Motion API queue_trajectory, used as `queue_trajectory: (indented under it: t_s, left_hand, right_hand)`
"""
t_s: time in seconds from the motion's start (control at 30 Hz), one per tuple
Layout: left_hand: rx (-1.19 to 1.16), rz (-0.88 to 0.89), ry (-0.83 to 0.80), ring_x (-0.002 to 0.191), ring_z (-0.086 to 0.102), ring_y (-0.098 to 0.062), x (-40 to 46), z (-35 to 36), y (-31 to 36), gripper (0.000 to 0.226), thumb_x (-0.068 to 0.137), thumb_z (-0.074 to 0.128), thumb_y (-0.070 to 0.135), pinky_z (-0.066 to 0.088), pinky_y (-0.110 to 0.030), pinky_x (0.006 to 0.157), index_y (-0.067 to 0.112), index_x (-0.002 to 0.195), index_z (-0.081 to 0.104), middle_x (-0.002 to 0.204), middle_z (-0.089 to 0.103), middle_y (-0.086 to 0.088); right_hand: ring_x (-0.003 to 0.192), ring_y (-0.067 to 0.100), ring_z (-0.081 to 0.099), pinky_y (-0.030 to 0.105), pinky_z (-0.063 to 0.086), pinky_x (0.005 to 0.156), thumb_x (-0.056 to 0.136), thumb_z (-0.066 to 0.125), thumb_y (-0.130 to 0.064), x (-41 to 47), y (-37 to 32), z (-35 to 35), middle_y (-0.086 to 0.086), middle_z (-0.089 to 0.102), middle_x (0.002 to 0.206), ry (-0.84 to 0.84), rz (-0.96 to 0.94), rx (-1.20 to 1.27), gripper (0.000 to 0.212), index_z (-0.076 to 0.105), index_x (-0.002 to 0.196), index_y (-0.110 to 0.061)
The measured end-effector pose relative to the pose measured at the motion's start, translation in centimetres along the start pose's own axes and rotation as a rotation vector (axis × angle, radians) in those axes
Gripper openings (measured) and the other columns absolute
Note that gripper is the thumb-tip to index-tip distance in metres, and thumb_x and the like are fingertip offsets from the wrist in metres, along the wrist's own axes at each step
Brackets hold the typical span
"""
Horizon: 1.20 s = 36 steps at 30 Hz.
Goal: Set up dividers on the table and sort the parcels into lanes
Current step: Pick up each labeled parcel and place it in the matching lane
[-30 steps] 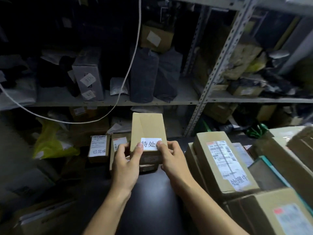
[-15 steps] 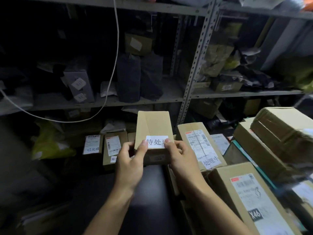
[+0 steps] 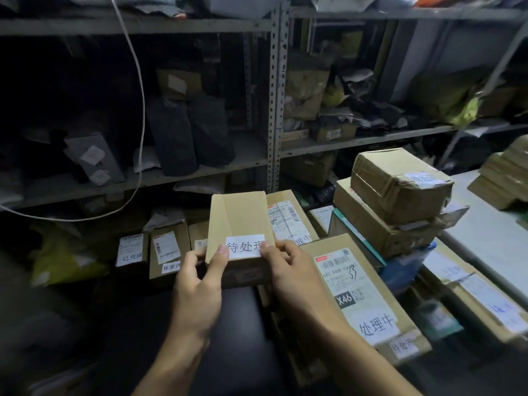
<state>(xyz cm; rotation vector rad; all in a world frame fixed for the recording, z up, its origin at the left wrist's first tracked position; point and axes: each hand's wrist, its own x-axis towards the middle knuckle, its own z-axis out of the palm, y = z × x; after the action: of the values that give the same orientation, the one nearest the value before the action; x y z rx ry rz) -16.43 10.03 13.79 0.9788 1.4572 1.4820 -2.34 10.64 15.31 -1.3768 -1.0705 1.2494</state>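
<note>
Both hands grip one small cardboard box [image 3: 238,224] from its lower corners, the left hand [image 3: 197,284] curled around the left edge with its thumb on the white label [image 3: 245,247] and the right hand [image 3: 288,270] pinching the right edge, thumb on the label's other end. The box is held upright above the dark table [image 3: 243,324], in front of the metal shelving [image 3: 275,110]. Three labelled boxes [image 3: 168,250] stand in a row just left of it, one long parcel [image 3: 360,298] lies just right of the right hand, and two taped cartons [image 3: 397,181] are stacked beyond that.
</note>
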Motion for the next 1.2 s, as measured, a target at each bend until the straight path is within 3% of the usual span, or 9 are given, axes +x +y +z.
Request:
queue_trajectory:
  t_s: [0.1,0.27,0.43,0.53,0.63,0.8,0.97,1.13,1.2]
  left_hand:
    - [-0.009,-0.001,-0.012,0.095,0.070,-0.015,-1.1,0.7,0.2,0.043,0.074,0.073,0.057,0.053,-0.037,0.086,0.022,0.098,0.068,0.095,0.075,0.004]
    - [0.011,0.056,-0.043,0.090,0.070,-0.010,-2.8,2.2,1.1,0.045,0.073,0.064,0.070,0.050,-0.030,0.078,0.031,0.094,0.067,0.093,0.075,0.009]
    - [-0.027,0.063,-0.095,0.095,0.070,-0.017,-3.8,4.7,2.8,0.035,0.075,0.058,0.066,0.054,-0.044,0.087,0.036,0.091,0.066,0.098,0.074,0.002]
    - [-0.058,0.112,-0.134,0.090,0.072,-0.014,-4.0,7.4,5.2,0.038,0.073,0.059,0.068,0.054,-0.037,0.078,0.035,0.090,0.065,0.094,0.075,0.004]
    - [-0.067,0.179,-0.144,0.090,0.070,-0.018,-3.6,11.0,7.9,0.053,0.071,0.060,0.074,0.055,-0.037,0.079,0.027,0.095,0.060,0.096,0.072,-0.001]
    - [-0.017,0.247,-0.212,0.084,0.064,-0.008,-2.3,17.9,12.4,0.046,0.079,0.056,0.070,0.045,-0.010,0.051,0.026,0.092,0.054,0.095,0.065,0.004]
    - [0.080,0.217,-0.237,0.096,0.062,-0.018,-0.7,23.9,14.6,0.051,0.087,0.053,0.066,0.054,-0.035,0.082,0.018,0.105,0.054,0.108,0.062,-0.003]
    - [0.151,0.158,-0.245,0.096,0.058,-0.017,-0.3,28.2,14.4,0.055,0.088,0.049,0.067,0.051,-0.029,0.074,0.018,0.114,0.051,0.116,0.057,-0.004]
    - [0.204,0.143,-0.237,0.103,0.057,-0.022,-0.3,29.5,13.8,0.058,0.088,0.047,0.070,0.050,-0.036,0.087,0.019,0.116,0.049,0.118,0.056,-0.005]
  right_hand:
    - [0.083,0.003,0.071,0.023,0.054,0.075,0.095,0.061,-0.037,-0.8,-0.4,-1.1,-0.007,0.076,0.090,0.001,0.014,0.009,0.021,0.068,0.104,-0.020]
    - [0.071,-0.002,0.070,0.008,0.045,0.055,0.096,0.061,-0.031,-1.8,-1.2,-3.6,-0.011,0.076,0.082,-0.004,-0.011,0.056,0.018,0.068,0.103,-0.016]
    - [0.064,-0.007,0.066,0.010,0.044,0.050,0.096,0.058,-0.039,-1.7,-3.4,-7.0,-0.016,0.073,0.074,-0.036,-0.058,-0.016,0.019,0.065,0.100,-0.022]
    - [0.061,-0.009,0.064,0.008,0.042,0.049,0.096,0.057,-0.044,-1.0,-6.4,-9.8,-0.023,0.069,0.067,-0.019,-0.146,-0.112,0.024,0.066,0.099,-0.021]
    - [0.073,0.003,0.072,0.018,0.051,0.058,0.094,0.056,-0.049,0.2,-10.2,-12.9,-0.010,0.075,0.083,0.012,-0.194,-0.180,0.033,0.068,0.099,-0.019]
    - [0.093,0.018,0.072,0.033,0.056,0.079,0.093,0.053,-0.053,3.4,-15.6,-18.2,0.000,0.075,0.100,0.143,-0.229,-0.266,0.041,0.069,0.104,-0.016]
    - [0.103,0.024,0.069,0.039,0.050,0.086,0.092,0.050,-0.053,6.2,-17.8,-22.6,0.002,0.075,0.106,0.190,-0.195,-0.263,0.045,0.068,0.110,-0.016]
    - [0.072,0.012,0.074,0.025,0.053,0.059,0.098,0.048,-0.042,8.3,-17.6,-25.6,0.003,0.077,0.100,0.205,-0.149,-0.210,0.036,0.068,0.109,-0.014]
    - [0.060,0.006,0.071,0.022,0.050,0.052,0.098,0.048,-0.040,8.9,-17.1,-26.5,0.000,0.077,0.092,0.210,-0.123,-0.190,0.034,0.068,0.107,-0.015]
